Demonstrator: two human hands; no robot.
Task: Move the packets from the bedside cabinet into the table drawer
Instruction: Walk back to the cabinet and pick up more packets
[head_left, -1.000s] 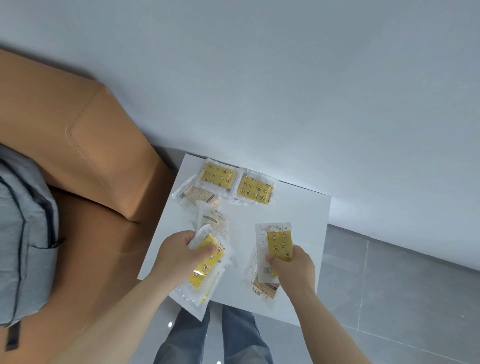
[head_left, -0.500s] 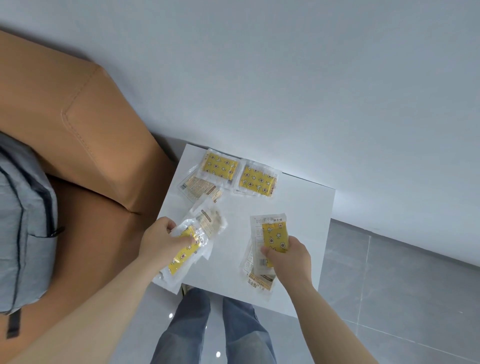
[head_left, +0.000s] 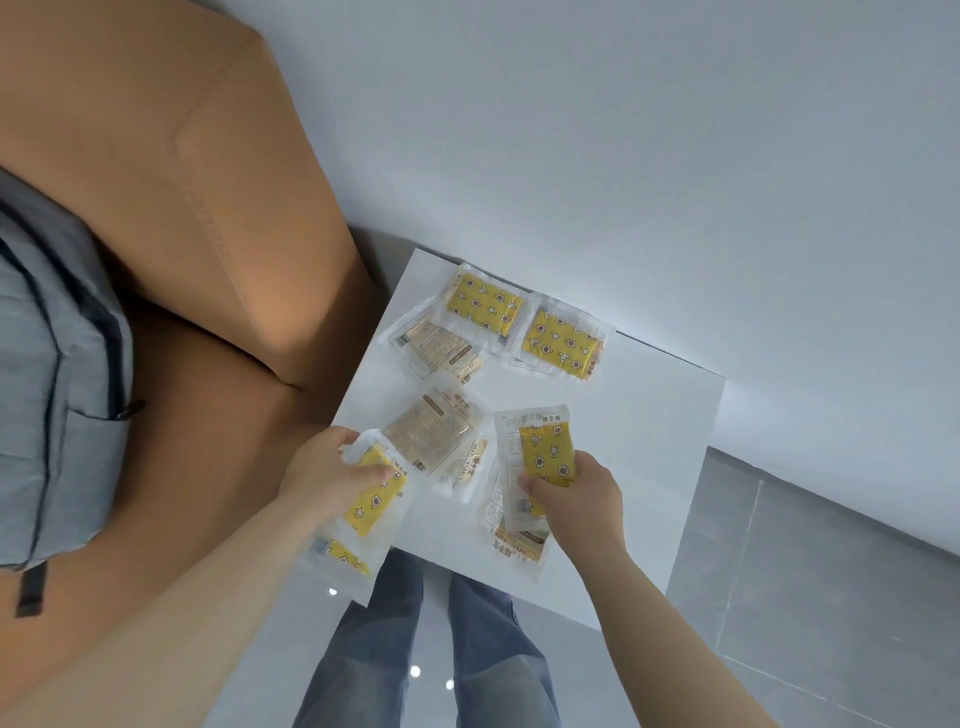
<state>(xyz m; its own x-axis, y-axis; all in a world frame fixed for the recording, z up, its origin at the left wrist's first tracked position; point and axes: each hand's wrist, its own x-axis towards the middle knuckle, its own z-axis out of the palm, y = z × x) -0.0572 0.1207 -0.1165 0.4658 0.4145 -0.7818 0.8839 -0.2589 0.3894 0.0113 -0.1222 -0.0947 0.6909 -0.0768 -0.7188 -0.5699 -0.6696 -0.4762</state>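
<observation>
On the white cabinet top (head_left: 649, 426), each hand grips yellow packets: left hand (head_left: 332, 475), right hand (head_left: 582, 499).

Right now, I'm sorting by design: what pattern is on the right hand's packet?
Packet: yellow with white stars and flowers, head view.

Grey backpack (head_left: 57, 374) half beyond the left edge; print on the packets (head_left: 436, 348) illegibly small
</observation>
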